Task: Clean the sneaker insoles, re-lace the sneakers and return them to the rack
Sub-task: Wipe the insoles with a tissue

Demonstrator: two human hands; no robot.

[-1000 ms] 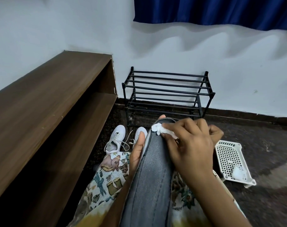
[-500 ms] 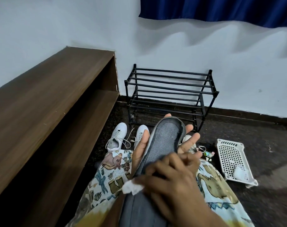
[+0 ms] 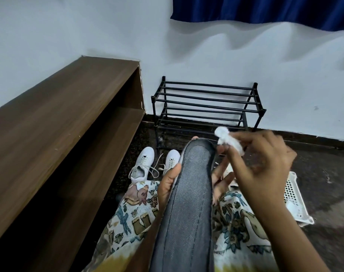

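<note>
A long grey insole [image 3: 188, 193] lies lengthwise over my lap, toe end pointing away. My left hand [image 3: 170, 183] grips it from below, thumb on its left edge and fingers showing past its right edge. My right hand [image 3: 259, 163] hovers just right of the toe end, pinching a crumpled white tissue wad [image 3: 226, 139] lifted slightly off the insole. Two white sneakers [image 3: 145, 163] with loose laces stand on the floor beyond my knees. The black metal shoe rack [image 3: 206, 107] stands bare against the wall.
A brown wooden shelf unit [image 3: 59, 134] runs along the left. A white perforated plastic tray [image 3: 293, 199] lies on the dark floor at the right, partly behind my right arm. Patterned fabric covers my legs. A blue curtain hangs top right.
My right hand wiped the tissue from the insole's toe down toward its heel, then came back up and now holds it raised beside the toe end. The left hand kept its hold.
</note>
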